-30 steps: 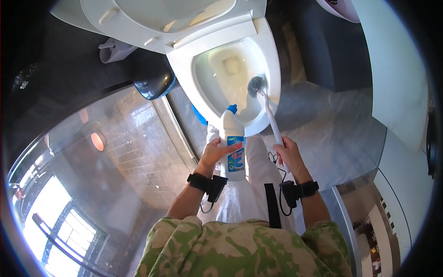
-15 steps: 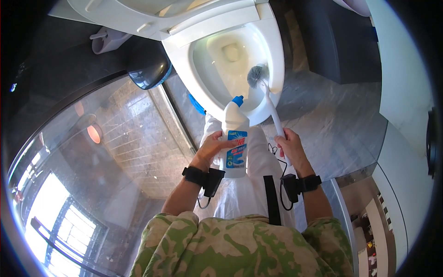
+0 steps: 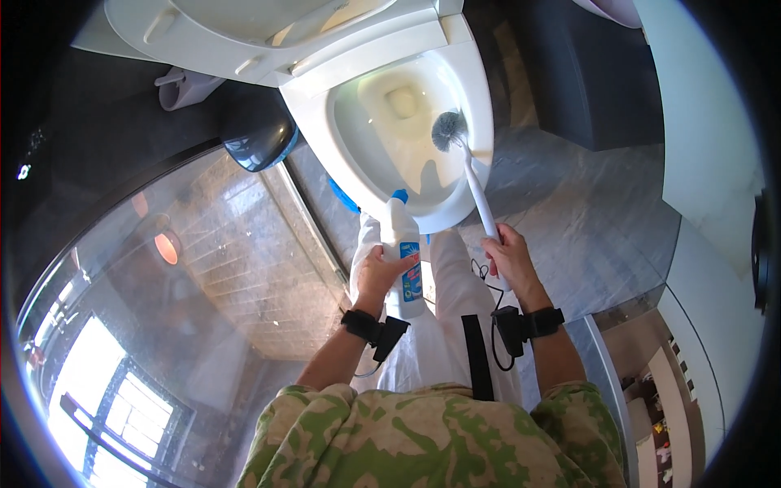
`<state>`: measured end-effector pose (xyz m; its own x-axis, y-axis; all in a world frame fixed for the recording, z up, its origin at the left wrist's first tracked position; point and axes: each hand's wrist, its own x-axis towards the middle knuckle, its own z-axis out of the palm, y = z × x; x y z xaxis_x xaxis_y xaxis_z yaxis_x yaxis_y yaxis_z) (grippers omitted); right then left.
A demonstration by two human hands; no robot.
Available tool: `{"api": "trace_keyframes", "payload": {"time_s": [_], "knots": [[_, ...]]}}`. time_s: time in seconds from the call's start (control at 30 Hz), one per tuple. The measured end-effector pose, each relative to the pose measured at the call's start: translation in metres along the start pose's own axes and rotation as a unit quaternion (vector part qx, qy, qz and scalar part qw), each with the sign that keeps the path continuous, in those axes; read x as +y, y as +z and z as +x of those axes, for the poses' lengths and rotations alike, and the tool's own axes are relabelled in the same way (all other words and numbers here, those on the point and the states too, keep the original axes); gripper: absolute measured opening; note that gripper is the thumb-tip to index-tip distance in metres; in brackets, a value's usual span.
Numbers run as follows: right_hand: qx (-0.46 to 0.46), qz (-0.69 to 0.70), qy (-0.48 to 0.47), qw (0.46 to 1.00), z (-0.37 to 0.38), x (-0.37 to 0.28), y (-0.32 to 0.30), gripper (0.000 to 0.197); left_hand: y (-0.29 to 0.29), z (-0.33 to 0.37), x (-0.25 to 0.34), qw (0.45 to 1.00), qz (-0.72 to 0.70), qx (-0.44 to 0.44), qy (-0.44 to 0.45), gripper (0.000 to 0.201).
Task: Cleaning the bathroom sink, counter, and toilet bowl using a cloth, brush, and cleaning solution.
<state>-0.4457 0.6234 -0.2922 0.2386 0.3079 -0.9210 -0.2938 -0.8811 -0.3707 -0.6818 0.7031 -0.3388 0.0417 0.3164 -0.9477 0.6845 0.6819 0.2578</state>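
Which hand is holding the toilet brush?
The right hand: its fingers grip the white-handled toilet brush, whereas the left hand holds the white, blue-capped cleaner bottle.

The toilet stands ahead of the person, its raised seat behind the bowl, with a bin close by on the left, a handled container beyond that, and a cabinet off to the right. The cleaner bottle is in the left hand, above the thighs, its nozzle at the near rim; to its right, the toilet brush runs from the right hand across the rim, its head over the bowl's right side. A glass panel spans the left side.
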Motion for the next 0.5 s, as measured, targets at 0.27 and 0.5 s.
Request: {"api": "trace_keyframes", "payload": {"time_s": [0.27,0.5], "knots": [[0.011,-0.017,-0.004,1.000,0.000,0.007,-0.002,0.026,0.014,-0.014,0.017,0.947,0.250,0.155,0.126,0.063],[-0.002,-0.019,-0.013,1.000,-0.001,0.010,-0.005,0.029,0.005,-0.006,0.015,0.954,0.179,0.164,0.178,0.048]]}}
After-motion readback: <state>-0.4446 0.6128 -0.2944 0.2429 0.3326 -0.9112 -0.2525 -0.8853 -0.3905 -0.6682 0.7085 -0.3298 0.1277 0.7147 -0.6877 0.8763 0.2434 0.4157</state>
